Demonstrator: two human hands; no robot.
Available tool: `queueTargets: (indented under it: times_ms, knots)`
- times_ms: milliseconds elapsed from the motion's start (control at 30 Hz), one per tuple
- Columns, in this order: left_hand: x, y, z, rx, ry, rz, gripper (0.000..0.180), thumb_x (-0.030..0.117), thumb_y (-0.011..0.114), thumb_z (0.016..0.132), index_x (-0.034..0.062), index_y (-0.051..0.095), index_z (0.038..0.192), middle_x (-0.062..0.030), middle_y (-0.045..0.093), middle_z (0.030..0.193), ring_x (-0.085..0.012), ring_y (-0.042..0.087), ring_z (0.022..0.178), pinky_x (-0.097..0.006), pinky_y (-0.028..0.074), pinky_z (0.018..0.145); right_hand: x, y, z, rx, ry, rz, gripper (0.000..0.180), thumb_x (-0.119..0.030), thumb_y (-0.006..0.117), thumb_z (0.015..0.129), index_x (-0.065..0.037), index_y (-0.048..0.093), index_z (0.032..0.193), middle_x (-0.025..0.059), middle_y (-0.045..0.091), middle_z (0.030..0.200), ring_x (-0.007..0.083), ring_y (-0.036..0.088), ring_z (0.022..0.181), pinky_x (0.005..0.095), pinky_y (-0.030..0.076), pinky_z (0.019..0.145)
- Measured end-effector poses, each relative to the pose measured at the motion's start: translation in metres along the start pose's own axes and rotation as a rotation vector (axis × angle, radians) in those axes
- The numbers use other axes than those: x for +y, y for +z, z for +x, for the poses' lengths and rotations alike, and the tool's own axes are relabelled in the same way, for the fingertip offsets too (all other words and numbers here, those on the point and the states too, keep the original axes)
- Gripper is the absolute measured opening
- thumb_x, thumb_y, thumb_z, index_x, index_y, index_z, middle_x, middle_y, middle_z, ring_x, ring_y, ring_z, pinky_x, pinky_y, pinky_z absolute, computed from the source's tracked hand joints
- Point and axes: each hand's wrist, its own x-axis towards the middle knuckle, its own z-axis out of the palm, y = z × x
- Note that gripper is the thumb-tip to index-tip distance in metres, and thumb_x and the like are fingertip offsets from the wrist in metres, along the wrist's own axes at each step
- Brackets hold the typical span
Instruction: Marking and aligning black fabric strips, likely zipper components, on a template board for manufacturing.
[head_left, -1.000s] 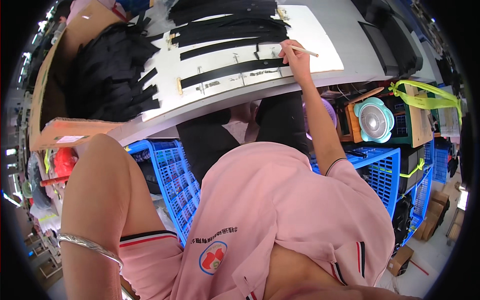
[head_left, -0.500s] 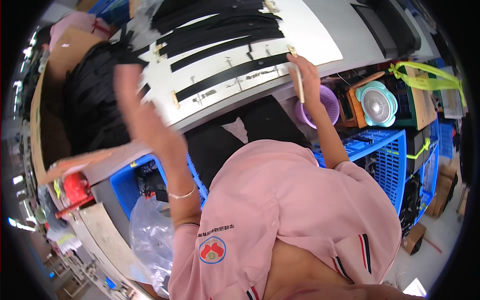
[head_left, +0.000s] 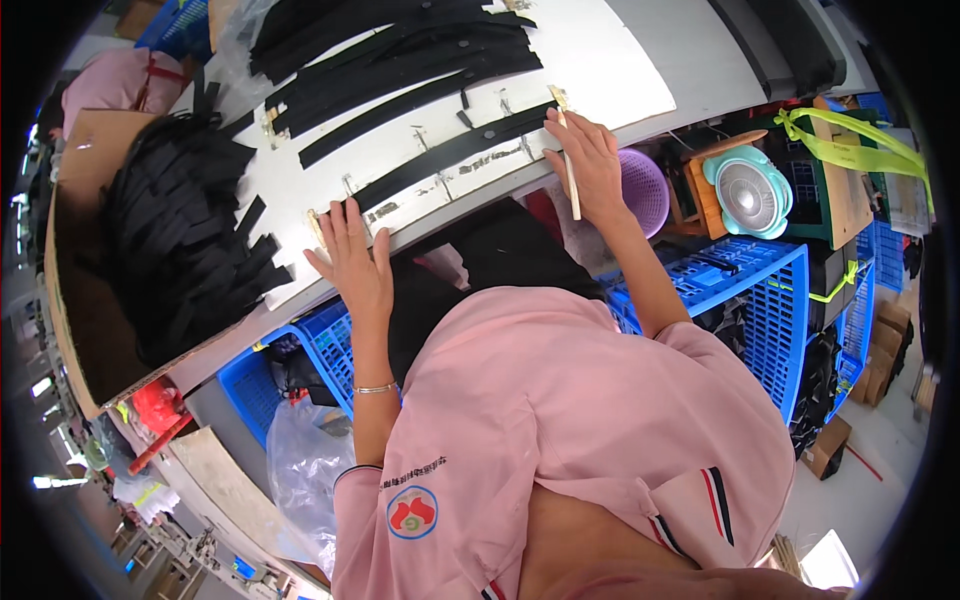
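A black fabric strip lies along the near edge of a white board, over dark marks on it. My left hand rests on the strip's left end, open, with fingers spread. At the right end, my right hand touches the strip with its fingertips while holding a slim cream-coloured, pen-like stick between thumb and fingers. Beyond lie several more black strips in rows. Small tan pieces of tape sit at the strip ends.
To the left, a cardboard box holds a heap of black strips. Blue crates stand right of my body, with a purple basket and a turquoise fan nearby. A clear plastic bag hangs at lower left.
My left hand has come down from above the box onto the strip's left end. My right hand stays at the right end with the stick.
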Motion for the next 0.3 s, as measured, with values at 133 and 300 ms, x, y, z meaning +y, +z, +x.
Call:
queueTargets:
  times_ms: [133,300]
  knots:
    - [0.004,-0.001,-0.001,-0.002,-0.031,0.057,0.063,0.038,0.056,0.103,0.0194,0.037,0.160,-0.0086,0.032,0.167,-0.0346,0.023,0.156,-0.066,0.003,0.120,0.007,0.004,-0.001,0.038,-0.059,-0.003,0.046,-0.012,0.076,0.086,-0.010,0.061,0.129,0.0044,0.065,0.139,0.0259,0.058,0.129,0.0412,0.042,0.106]
    - [0.005,0.000,-0.001,-0.002,-0.058,0.027,0.064,0.040,0.057,0.103,0.0211,0.037,0.160,-0.0086,0.032,0.167,-0.0338,0.022,0.156,-0.068,0.003,0.119,0.016,0.013,-0.004,0.083,-0.106,-0.006,0.041,-0.019,0.074,0.089,-0.010,0.064,0.127,0.0069,0.064,0.139,0.0234,0.057,0.129,0.0410,0.043,0.105]
